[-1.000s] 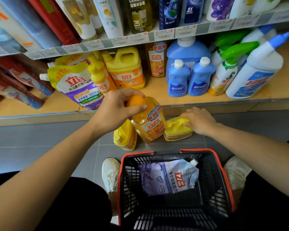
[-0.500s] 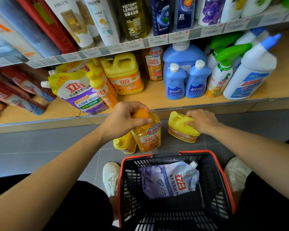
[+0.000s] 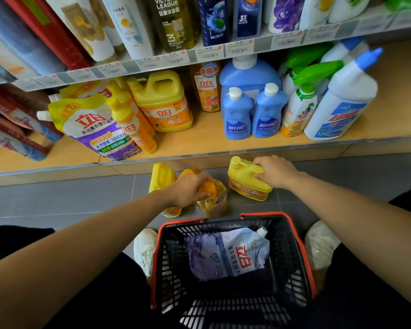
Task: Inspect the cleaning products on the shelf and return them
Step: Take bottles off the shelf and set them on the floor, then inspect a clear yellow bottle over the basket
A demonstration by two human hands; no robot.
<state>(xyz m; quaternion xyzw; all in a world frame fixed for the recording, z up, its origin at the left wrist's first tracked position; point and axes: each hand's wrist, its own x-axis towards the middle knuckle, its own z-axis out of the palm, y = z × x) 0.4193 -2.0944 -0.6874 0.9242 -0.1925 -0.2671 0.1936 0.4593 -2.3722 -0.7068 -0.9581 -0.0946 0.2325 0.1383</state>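
The left hand (image 3: pixel 190 189) curls its grip over the orange cap of the dish-soap bottle (image 3: pixel 214 205), a yellow bottle (image 3: pixel 161 178) just behind the knuckles, while rightward the right hand (image 3: pixel 274 170) wraps its grip round the handle of the yellow detergent jug (image 3: pixel 246 184), below the shelf (image 3: pixel 199 148).

Even, soft indoor light, faint shadows, wide-angle bending at the edges, slight blur toward the corners
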